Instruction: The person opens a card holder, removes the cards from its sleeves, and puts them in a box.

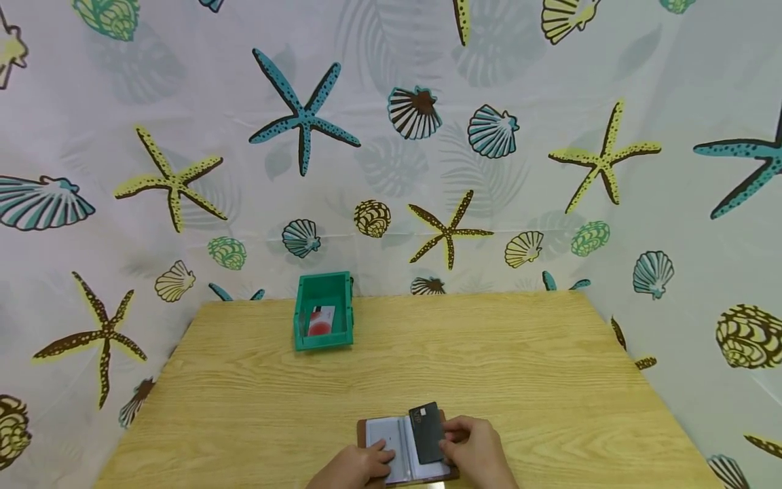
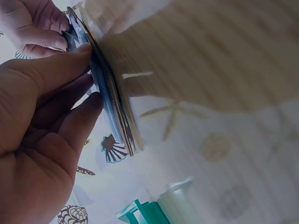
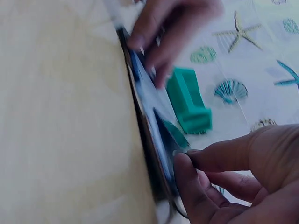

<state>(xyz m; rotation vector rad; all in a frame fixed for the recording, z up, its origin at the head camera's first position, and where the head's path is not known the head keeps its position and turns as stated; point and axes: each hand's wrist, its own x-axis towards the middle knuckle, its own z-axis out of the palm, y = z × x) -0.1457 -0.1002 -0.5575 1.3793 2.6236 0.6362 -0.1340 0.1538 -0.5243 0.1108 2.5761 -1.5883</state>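
An open card holder (image 1: 381, 429) with a brown cover and clear plastic sleeves lies flat near the table's front edge. Over its right-hand page is a black card (image 1: 426, 433), slightly tilted, with a chip and "VIP" lettering. My right hand (image 1: 478, 448) pinches this card by its right edge between thumb and fingers. On the left-hand page rest the fingertips of my left hand (image 1: 357, 465), pressing the sleeve down. The left wrist view shows that thumb (image 2: 70, 63) and fingers against the stacked sleeves, side on.
Toward the back left of the wooden table (image 1: 489, 353) stands a green open box (image 1: 324, 343). A red and white card (image 1: 321, 322) leans inside it. Behind and beside the table hangs a cloth (image 1: 391, 68) printed with starfish and shells.
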